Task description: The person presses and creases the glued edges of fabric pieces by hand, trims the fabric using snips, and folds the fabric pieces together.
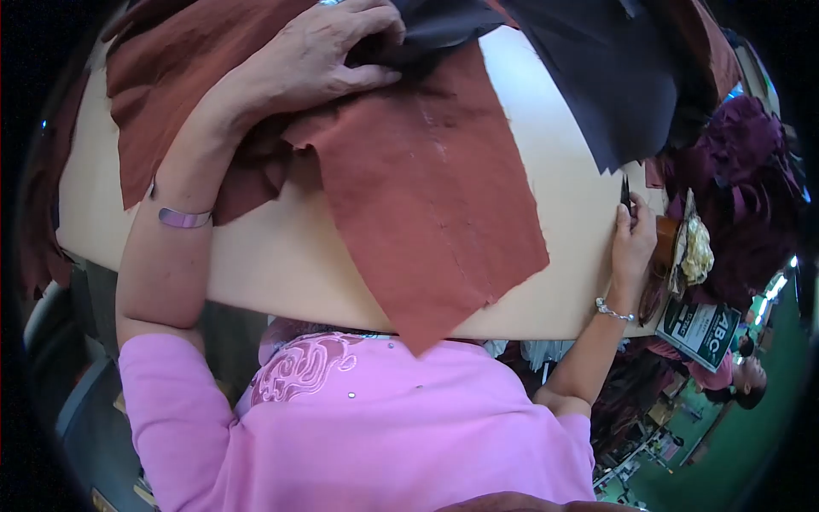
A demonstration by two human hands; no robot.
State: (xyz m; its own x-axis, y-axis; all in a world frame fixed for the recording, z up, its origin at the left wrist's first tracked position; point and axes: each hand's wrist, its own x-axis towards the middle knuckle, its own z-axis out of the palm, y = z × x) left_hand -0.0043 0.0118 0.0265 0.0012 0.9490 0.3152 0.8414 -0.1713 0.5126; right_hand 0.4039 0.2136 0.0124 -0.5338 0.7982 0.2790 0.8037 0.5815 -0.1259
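Note:
My left hand (pixel 316 60) lies at the top of the view on a pile of rust-red cloth (pixel 426 196). Its fingers are curled into the edge of a dark navy cloth (pixel 597 77) that overlaps the red one. A large rust-red piece hangs over the near edge of the cream table (pixel 281 264). At the table's right edge my right hand (pixel 631 235) is closed around a thin dark tool (pixel 625 192) that points upward; I cannot tell what kind of tool it is. Both wrists carry bracelets.
Dark purple fabric flowers (pixel 742 162) and a gold ornament (pixel 698 247) crowd the right side by my right hand. A printed card (pixel 704 328) hangs below them. Another person (pixel 734 375) is at the lower right. More red-brown cloth (pixel 153 94) covers the table's far left.

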